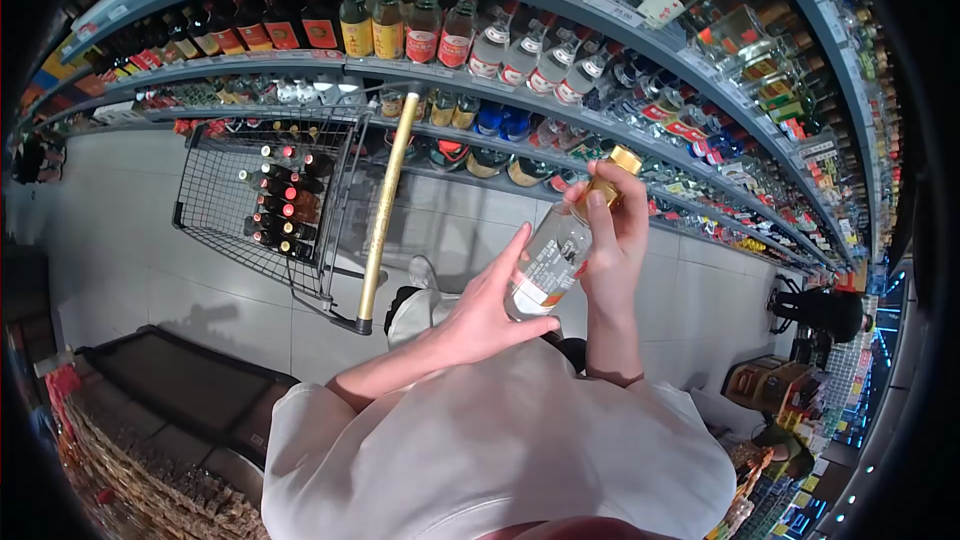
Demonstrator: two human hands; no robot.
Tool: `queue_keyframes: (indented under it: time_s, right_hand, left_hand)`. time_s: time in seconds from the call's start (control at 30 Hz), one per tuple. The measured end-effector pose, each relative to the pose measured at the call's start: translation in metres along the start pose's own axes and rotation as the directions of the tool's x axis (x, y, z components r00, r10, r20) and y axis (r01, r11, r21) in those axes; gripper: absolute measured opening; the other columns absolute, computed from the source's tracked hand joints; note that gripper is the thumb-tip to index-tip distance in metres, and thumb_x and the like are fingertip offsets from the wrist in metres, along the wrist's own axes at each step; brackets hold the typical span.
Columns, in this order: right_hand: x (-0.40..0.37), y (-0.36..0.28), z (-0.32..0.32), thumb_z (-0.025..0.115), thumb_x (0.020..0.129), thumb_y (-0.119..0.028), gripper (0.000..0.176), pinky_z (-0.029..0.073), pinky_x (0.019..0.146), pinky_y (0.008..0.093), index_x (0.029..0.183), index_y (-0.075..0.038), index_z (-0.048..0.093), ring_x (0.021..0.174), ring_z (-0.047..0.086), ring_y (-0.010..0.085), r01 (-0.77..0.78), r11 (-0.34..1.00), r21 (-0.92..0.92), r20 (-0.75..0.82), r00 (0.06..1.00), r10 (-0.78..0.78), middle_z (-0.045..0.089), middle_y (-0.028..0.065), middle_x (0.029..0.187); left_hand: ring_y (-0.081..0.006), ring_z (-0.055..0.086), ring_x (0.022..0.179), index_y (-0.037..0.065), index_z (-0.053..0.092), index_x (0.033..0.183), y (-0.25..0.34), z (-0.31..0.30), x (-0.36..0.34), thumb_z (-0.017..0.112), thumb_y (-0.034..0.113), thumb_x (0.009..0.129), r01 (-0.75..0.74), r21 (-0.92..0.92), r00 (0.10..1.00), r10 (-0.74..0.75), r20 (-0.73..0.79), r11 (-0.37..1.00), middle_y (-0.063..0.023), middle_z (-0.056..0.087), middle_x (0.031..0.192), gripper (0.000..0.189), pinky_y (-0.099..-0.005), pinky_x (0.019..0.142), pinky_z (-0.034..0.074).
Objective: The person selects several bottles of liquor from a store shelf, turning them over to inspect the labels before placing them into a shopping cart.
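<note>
While left hand (485,315) cradles base of clear bottle (550,265), right hand (612,230) wrapped round its gold cap (612,178), loose grip risks drop onto tiled floor (130,250).

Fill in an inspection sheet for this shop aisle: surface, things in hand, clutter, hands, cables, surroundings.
Surface: pale tiled floor; no table in view.
Job's things: clear bottle with a gold cap and a label, held tilted.
Clutter: wire cart holding dark bottles, its gold handle towards the person.
Hands: left hand cups the bottle's base; right hand grips its neck, just below the cap.
Cables: nothing seen.
Surroundings: shelves packed with rows of bottles, price tags along their edges.
</note>
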State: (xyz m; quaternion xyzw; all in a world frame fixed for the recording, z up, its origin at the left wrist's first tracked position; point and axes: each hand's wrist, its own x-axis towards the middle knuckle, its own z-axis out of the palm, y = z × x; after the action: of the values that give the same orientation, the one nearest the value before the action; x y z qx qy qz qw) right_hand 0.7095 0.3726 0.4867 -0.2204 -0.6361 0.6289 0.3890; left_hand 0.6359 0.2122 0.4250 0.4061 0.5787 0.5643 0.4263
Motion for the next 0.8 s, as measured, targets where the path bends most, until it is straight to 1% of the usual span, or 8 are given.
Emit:
queue_keyframes:
  time_s: [0.07,0.2,0.3,0.37,0.43,0.5,0.6,0.8]
  right_hand:
    - [-0.017,-0.003,-0.013,0.05,0.108,-0.011,0.04,0.052,0.105,0.0445,0.148,-0.005,0.047,0.117,0.064,0.0274,-0.014,1.0,-0.014,0.065,0.998,0.015,0.051,0.0174,0.148]
    - [-0.051,-0.016,-0.032,0.055,0.108,-0.037,0.069,0.046,0.112,0.0477,0.163,-0.007,0.025,0.138,0.053,0.0325,0.048,0.988,0.149,0.01,0.999,-0.05,0.044,0.0222,0.155]
    - [-0.091,-0.007,-0.066,0.063,0.103,-0.048,0.084,0.043,0.114,0.0456,0.162,-0.003,0.023,0.136,0.055,0.0326,0.002,0.991,0.132,-0.03,1.0,0.002,0.042,0.0224,0.157]
    - [-0.123,-0.018,-0.076,0.065,0.098,-0.059,0.097,0.046,0.111,0.0432,0.163,-0.001,0.021,0.135,0.055,0.0297,-0.085,0.987,0.135,-0.045,0.995,0.092,0.044,0.0211,0.156]
    - [-0.154,-0.019,-0.09,0.067,0.095,-0.064,0.105,0.053,0.101,0.0369,0.162,0.0,0.019,0.131,0.058,0.0247,-0.198,0.96,0.2,0.039,0.98,0.194,0.049,0.0182,0.15]
    - [-0.18,-0.015,-0.109,0.064,0.095,-0.065,0.103,0.059,0.092,0.0314,0.161,0.001,0.02,0.128,0.061,0.0211,-0.228,0.95,0.212,0.066,0.973,0.219,0.055,0.0151,0.143]
    - [-0.207,-0.016,-0.121,0.061,0.098,-0.064,0.097,0.06,0.088,0.0291,0.159,0.0,0.023,0.125,0.062,0.0197,-0.287,0.924,0.253,0.083,0.958,0.274,0.058,0.014,0.138]
    - [-0.246,-0.016,-0.139,0.057,0.102,-0.06,0.088,0.056,0.1,0.0347,0.157,0.002,0.028,0.128,0.061,0.0218,-0.326,0.909,0.259,0.108,0.945,0.308,0.056,0.0152,0.141]
  left_hand:
    - [-0.0237,0.06,0.116,0.003,0.009,0.167,0.008,0.005,-0.008,0.09,0.018,0.08,0.045,-0.138,0.998,-0.038,0.058,0.989,-0.0131,0.055,0.131,0.119,-0.0417,0.103,0.049]
    - [-0.022,0.061,0.12,0.001,0.011,0.166,-0.001,0.02,-0.022,0.084,0.01,0.084,0.021,-0.375,0.987,0.041,0.156,0.927,-0.0132,0.056,0.134,0.111,-0.0377,0.103,0.049]
    - [-0.0234,0.061,0.125,0.002,0.018,0.163,0.004,0.042,-0.034,0.079,0.007,0.085,0.209,-0.612,0.955,-0.024,0.295,0.763,-0.0148,0.058,0.136,0.099,-0.0398,0.106,0.05]
    - [-0.0257,0.061,0.128,0.002,0.022,0.16,0.005,0.06,-0.04,0.078,0.011,0.085,0.399,-0.771,0.883,0.019,0.469,0.496,-0.0166,0.056,0.14,0.094,-0.0439,0.109,0.05]
    - [-0.0271,0.061,0.128,0.003,0.021,0.16,0.002,0.08,-0.051,0.077,0.017,0.085,0.451,-0.76,0.855,0.02,0.519,0.468,-0.0174,0.055,0.143,0.094,-0.0468,0.11,0.05]
    - [-0.0382,0.064,0.123,0.005,0.019,0.162,0.004,0.102,-0.064,0.08,0.026,0.082,0.496,-0.766,0.845,-0.022,0.535,0.408,-0.0211,0.054,0.144,0.102,-0.0478,0.101,0.056]
    - [-0.0386,0.064,0.122,0.005,0.022,0.161,-0.005,0.127,-0.083,0.082,0.031,0.083,0.489,-0.741,0.849,-0.054,0.526,0.46,-0.0214,0.054,0.146,0.102,-0.0483,0.101,0.055]
    - [-0.0361,0.065,0.121,0.006,0.026,0.16,0.0,0.147,-0.108,0.084,0.038,0.083,0.482,-0.73,0.852,-0.062,0.521,0.485,-0.0186,0.056,0.144,0.101,-0.0463,0.103,0.053]
